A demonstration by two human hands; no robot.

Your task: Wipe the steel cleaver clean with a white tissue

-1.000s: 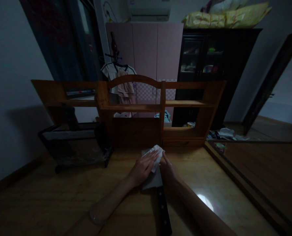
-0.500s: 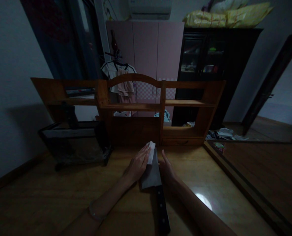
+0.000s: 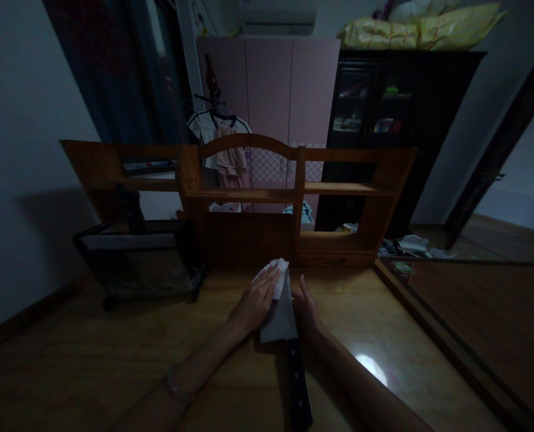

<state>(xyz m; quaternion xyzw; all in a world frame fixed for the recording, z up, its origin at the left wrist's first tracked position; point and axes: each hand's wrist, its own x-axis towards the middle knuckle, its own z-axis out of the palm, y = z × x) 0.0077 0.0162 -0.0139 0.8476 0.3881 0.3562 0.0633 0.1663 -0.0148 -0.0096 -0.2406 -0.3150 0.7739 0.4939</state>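
Left hand (image 3: pixel 254 301) lies flat over tissue (image 3: pixel 281 271) on knife (image 3: pixel 280 324), apparently wiping; right hand's (image 3: pixel 308 313) grip unclear; next stroke needs edge-clear fingers.

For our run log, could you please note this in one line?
left hand: on white wipe over blade | right hand: beside blade | knife handle: toward wearer

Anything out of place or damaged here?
Only the whitish clutter on the floor by the black cabinet: it looks strewn rather than put away, though too dim to identify. The knife, with the left hand and white wipe at its blade, shows no obvious damage.
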